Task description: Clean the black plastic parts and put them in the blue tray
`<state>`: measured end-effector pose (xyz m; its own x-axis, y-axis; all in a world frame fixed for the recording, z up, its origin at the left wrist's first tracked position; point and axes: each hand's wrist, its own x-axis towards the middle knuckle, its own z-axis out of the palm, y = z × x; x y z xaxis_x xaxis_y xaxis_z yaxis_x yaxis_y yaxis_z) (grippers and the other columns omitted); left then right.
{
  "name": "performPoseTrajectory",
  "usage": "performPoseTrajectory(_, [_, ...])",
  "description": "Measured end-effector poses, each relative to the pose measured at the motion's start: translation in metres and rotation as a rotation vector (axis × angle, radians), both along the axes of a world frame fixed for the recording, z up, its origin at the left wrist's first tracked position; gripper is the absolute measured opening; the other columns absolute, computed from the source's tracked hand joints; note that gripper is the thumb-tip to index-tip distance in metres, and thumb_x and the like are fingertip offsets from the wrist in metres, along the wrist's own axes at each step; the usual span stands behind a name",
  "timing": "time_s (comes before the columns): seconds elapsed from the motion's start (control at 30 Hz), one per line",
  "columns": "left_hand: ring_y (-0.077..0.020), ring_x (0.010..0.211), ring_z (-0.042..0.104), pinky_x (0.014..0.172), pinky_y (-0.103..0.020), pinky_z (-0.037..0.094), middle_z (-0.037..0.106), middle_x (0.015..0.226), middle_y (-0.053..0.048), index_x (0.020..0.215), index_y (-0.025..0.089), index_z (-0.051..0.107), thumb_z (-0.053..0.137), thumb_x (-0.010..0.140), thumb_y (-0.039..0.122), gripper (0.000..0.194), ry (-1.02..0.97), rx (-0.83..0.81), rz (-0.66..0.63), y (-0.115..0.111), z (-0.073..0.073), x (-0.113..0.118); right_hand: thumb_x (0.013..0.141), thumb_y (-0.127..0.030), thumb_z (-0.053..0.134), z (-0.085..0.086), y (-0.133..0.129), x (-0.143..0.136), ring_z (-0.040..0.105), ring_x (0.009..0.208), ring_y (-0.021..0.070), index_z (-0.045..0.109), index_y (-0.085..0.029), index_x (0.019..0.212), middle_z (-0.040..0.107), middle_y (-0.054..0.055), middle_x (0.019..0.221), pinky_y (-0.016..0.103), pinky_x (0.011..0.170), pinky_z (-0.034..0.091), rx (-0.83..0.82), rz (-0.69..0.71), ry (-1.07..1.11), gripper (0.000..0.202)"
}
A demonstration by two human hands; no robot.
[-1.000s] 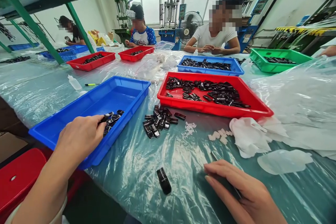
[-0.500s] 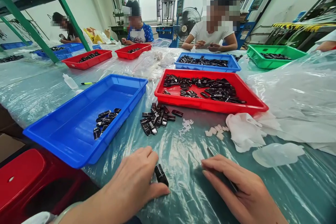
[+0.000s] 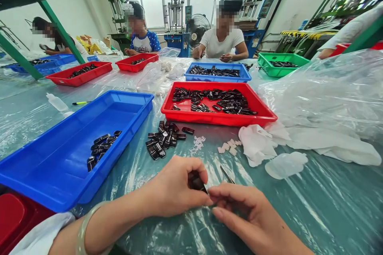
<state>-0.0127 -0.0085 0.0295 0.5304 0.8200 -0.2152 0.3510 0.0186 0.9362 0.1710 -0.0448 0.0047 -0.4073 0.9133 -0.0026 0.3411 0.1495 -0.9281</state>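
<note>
A small black part point(image 3: 197, 183) is pinched in my left hand point(image 3: 176, 187), its end partly hidden by the curled fingers. My right hand point(image 3: 248, 211) meets it from the right, thumb and fingertips closed at the part's edge; whether they grip anything there is hidden. A thin dark tool point(image 3: 227, 174) shows just beyond my right fingers, its lower end hidden. Past my hands are a loose pile of black parts point(image 3: 164, 139), small white scraps point(image 3: 198, 145) and pale little blocks point(image 3: 229, 146).
To the left is a blue tray point(image 3: 68, 143) with several black parts. A red tray point(image 3: 220, 118) full of black parts stands ahead. A white cloth point(image 3: 257, 145) and a clear bottle point(image 3: 285, 165) lie right. People sit across the table; green shelf beams cross the upper left.
My hands have come together, and the black part is now raised in my left fingers. The view has turned right, so the trays appear further left.
</note>
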Motion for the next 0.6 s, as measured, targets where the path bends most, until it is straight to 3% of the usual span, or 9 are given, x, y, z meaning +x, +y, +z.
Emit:
performPoseTrajectory(0.2, [-0.0053, 0.048, 0.039, 0.044, -0.017, 0.03, 0.047, 0.052, 0.005, 0.071, 0.013, 0.058, 0.074, 0.059, 0.025, 0.023, -0.226, -0.156, 0.015, 0.013, 0.0, 0.02, 0.077, -0.03, 0.058, 0.002, 0.007, 0.006, 0.048, 0.056, 0.0106, 0.065, -0.016, 0.074, 0.058, -0.001, 0.06, 0.02, 0.053, 0.037, -0.216, -0.064, 0.068, 0.017])
performPoseTrajectory(0.33, [-0.0061, 0.042, 0.044, 0.041, -0.018, 0.035, 0.053, 0.056, 0.001, 0.087, 0.011, 0.065, 0.066, 0.069, 0.037, 0.032, -0.237, -0.22, 0.044, 0.015, -0.005, 0.024, 0.075, -0.028, 0.059, 0.001, 0.009, 0.005, 0.044, 0.052, 0.0085, 0.062, -0.015, 0.063, 0.051, -0.003, 0.052, 0.02, 0.05, 0.033, -0.299, -0.088, 0.133, 0.018])
performPoseTrajectory(0.47, [-0.0067, 0.044, 0.047, 0.042, -0.019, 0.038, 0.056, 0.067, -0.004, 0.096, 0.01, 0.065, 0.048, 0.082, 0.044, 0.041, -0.283, -0.248, 0.017, 0.015, -0.011, 0.023, 0.073, -0.028, 0.06, 0.001, 0.008, 0.001, 0.044, 0.05, 0.0072, 0.061, -0.015, 0.061, 0.052, -0.003, 0.054, 0.018, 0.049, 0.034, -0.391, -0.094, 0.21, 0.018])
performPoseTrajectory(0.6, [-0.0084, 0.05, 0.051, 0.047, -0.021, 0.041, 0.057, 0.072, -0.005, 0.105, 0.01, 0.062, 0.051, 0.079, 0.039, 0.041, -0.43, -0.406, 0.059, 0.014, -0.016, 0.022, 0.072, -0.031, 0.061, 0.001, 0.009, 0.0, 0.047, 0.05, 0.0076, 0.066, -0.014, 0.066, 0.059, 0.0, 0.058, 0.018, 0.049, 0.036, -0.407, -0.113, 0.212, 0.019])
